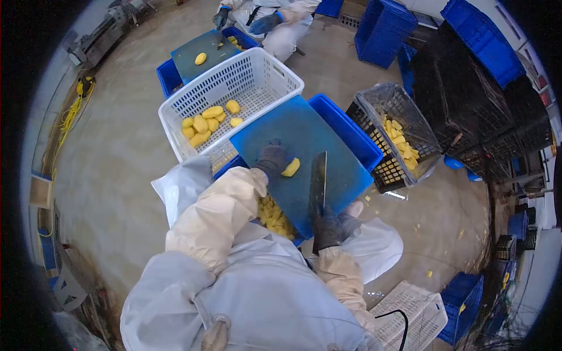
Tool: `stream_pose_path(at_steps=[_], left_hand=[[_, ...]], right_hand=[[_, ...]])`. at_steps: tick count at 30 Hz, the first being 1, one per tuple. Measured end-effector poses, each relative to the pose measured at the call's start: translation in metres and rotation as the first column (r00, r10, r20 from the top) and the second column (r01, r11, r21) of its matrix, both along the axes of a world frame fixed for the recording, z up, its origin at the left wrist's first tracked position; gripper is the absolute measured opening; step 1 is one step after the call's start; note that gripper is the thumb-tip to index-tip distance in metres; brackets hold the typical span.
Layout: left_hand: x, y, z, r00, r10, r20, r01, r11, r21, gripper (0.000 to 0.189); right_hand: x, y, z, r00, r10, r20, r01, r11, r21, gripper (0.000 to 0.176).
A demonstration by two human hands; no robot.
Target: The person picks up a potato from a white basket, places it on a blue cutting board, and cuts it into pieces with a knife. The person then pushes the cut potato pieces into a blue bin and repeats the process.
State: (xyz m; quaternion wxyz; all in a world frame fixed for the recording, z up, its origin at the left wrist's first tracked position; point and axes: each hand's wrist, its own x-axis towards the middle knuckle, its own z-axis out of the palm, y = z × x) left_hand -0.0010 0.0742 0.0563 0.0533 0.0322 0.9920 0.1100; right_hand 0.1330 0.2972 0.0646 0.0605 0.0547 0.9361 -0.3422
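A blue cutting board [298, 134] lies across a blue bin in front of me. On it, my left hand [273, 159], in a dark glove, is beside a yellow potato piece [291, 167]; its fingertips are hard to make out. My right hand [326, 229], gloved too, is wrapped round the handle of a wide-bladed knife [318, 178], whose blade points away from me over the board. Cut potato pieces [270, 216] lie in the bin under the board's near edge. Peeled potatoes [201, 124] are in a white basket [233, 73] beyond the board.
A lined black crate [374, 137] with cut potatoes stands at the right. Across from me, a co-worker's gloved hands [265, 23] are near another board [205, 55] with a potato. Blue bins [383, 32], stacked dark crates and a white crate [410, 310] stand around.
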Motion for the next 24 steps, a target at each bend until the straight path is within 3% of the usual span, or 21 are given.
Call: stream_pose_path(at_steps=[2, 3, 5, 6, 8, 11, 14, 17, 20, 24], left_hand=[[-0.002, -0.030, -0.041, 1.000, -0.016, 0.007, 0.014, 0.989, 0.149, 0.051], [0.006, -0.031, -0.035, 1.000, -0.004, 0.004, 0.003, 0.989, 0.148, 0.051], [0.025, -0.026, -0.015, 0.972, 0.225, -0.070, -0.206, 0.955, 0.212, 0.058], [0.025, -0.028, -0.020, 0.971, 0.229, -0.071, -0.210, 0.954, 0.214, 0.058], [0.022, -0.030, -0.031, 0.999, 0.040, 0.008, -0.040, 0.965, 0.260, 0.060], [0.033, -0.022, 0.004, 0.995, -0.065, 0.081, 0.046, 0.974, 0.223, 0.060], [0.032, -0.020, -0.005, 0.998, -0.043, 0.037, 0.037, 0.987, 0.155, 0.061], [0.032, -0.020, -0.007, 0.997, -0.083, 0.003, 0.082, 0.994, 0.073, 0.056], [0.035, -0.022, 0.001, 0.992, -0.085, 0.096, 0.077, 0.993, 0.093, 0.054], [0.052, -0.026, -0.005, 1.000, 0.010, 0.016, -0.012, 0.993, 0.117, 0.052]], right_hand=[[-0.002, -0.006, 0.016, 0.989, 0.033, 0.141, -0.059, 0.981, 0.187, 0.045], [-0.003, -0.007, 0.016, 0.989, 0.044, 0.139, -0.070, 0.980, 0.186, 0.045], [-0.004, -0.008, 0.013, 0.990, 0.104, 0.093, -0.121, 0.973, 0.196, 0.041], [-0.002, -0.007, 0.011, 0.990, 0.108, 0.092, -0.125, 0.972, 0.198, 0.041], [0.000, -0.006, 0.007, 0.986, 0.165, 0.012, -0.164, 0.963, 0.216, 0.039], [0.000, -0.008, 0.012, 0.980, 0.181, 0.081, -0.198, 0.925, 0.326, 0.036], [0.002, -0.009, 0.018, 0.966, 0.257, -0.021, -0.237, 0.918, 0.318, 0.031], [0.004, -0.010, 0.013, 0.973, 0.206, -0.102, -0.166, 0.938, 0.303, 0.026], [0.002, -0.009, -0.002, 0.961, 0.268, -0.065, -0.229, 0.906, 0.358, 0.032], [0.005, -0.023, 0.026, 0.948, 0.275, -0.158, -0.204, 0.910, 0.361, 0.031]])
